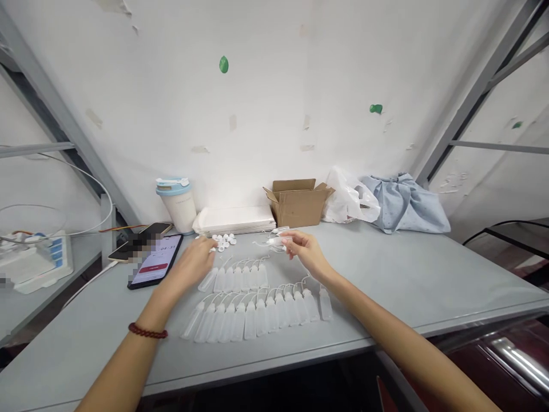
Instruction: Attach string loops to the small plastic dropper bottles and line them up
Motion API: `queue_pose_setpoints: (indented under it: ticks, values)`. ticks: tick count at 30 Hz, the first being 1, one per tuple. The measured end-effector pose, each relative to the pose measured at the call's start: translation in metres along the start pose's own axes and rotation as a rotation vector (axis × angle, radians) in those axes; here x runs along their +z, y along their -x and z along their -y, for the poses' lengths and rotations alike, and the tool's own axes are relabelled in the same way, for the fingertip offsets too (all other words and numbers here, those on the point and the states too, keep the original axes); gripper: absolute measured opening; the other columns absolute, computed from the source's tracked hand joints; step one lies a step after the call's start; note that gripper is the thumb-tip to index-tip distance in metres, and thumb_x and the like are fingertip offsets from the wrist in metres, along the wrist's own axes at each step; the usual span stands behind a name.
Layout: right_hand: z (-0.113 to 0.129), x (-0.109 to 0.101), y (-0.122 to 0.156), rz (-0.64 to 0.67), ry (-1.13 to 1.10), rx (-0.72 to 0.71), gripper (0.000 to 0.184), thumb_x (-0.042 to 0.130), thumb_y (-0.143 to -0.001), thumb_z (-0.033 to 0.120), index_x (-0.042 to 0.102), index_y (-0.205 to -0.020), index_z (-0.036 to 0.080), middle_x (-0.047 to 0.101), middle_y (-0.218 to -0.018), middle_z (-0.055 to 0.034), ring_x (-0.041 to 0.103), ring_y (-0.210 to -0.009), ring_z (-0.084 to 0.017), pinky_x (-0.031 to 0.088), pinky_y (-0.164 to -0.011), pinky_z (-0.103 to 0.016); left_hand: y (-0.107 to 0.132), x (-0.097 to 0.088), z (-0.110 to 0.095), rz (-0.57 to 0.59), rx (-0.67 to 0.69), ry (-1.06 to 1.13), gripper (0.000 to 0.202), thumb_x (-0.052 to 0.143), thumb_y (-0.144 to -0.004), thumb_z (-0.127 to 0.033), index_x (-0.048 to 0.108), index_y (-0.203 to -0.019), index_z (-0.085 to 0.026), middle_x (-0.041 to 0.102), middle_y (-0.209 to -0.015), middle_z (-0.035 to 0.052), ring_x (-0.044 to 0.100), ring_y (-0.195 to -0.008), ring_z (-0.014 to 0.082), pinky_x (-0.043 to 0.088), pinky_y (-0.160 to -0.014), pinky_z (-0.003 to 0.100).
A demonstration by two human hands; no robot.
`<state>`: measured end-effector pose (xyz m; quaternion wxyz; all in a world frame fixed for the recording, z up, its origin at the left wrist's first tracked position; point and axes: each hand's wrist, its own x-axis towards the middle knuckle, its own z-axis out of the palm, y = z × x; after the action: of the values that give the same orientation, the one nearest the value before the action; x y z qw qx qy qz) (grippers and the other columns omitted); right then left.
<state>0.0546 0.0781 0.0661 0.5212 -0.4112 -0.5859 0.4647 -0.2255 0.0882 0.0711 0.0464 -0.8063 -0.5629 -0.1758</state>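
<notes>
My left hand (pixel 195 260) reaches to the edge of a small pile of white caps (pixel 226 240), its fingers bent down and close together. Whatever lies under those fingertips is hidden. Between the thumb and fingers of my right hand (pixel 302 249) is a small translucent bottle (pixel 274 242), lying nearly flat, with a thin tube at its tip. Another such bottle lies just behind it. Nearer to me, a front row of bottles (pixel 251 320) and a shorter back row of bottles (pixel 240 277) lie side by side, thin curved tubes pointing away.
Two phones lie at left, one with a lit screen (pixel 156 260), before a lidded cup (pixel 178 206). Along the wall are a white stack (pixel 235 219), an open cardboard box (pixel 300 206), a white plastic bag (pixel 349 197) and a blue cloth bundle (pixel 403 203). Metal frame posts flank the grey table (pixel 407 280).
</notes>
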Motion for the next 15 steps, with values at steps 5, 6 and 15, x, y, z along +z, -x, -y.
queue_pose_setpoints:
  ticks: [5,6,15]
  values:
    - [-0.010,-0.015,-0.015,-0.094,0.086,-0.033,0.026,0.061,-0.071,0.033,0.065,-0.090,0.016,0.061,-0.063,0.0000,0.056,-0.058,-0.012,0.048,-0.060,-0.028,-0.001,0.013,0.049,0.176,-0.222,-0.211,0.038,0.039,-0.077,-0.016,0.061,-0.107,-0.008,0.062,-0.098,0.0193,0.058,-0.097,0.0327,0.043,-0.082,0.039]
    - [-0.013,-0.018,-0.018,-0.104,0.101,-0.041,0.026,0.060,-0.071,0.031,0.065,-0.091,0.016,0.063,-0.065,-0.0010,0.059,-0.061,-0.013,0.048,-0.062,-0.029,-0.001,0.014,0.052,0.208,-0.239,-0.202,0.039,0.038,-0.077,-0.015,0.060,-0.110,-0.008,0.062,-0.100,0.0195,0.057,-0.098,0.0327,0.043,-0.082,0.039]
    - [-0.046,-0.040,-0.040,-0.076,0.313,-0.125,0.027,0.046,-0.075,0.013,0.066,-0.092,0.016,0.066,-0.101,-0.0087,0.065,-0.082,-0.018,0.050,-0.070,-0.030,-0.005,0.018,0.054,0.252,-0.291,-0.093,0.032,0.040,-0.071,-0.010,0.065,-0.092,-0.009,0.067,-0.094,0.0160,0.059,-0.098,0.0292,0.043,-0.084,0.034]
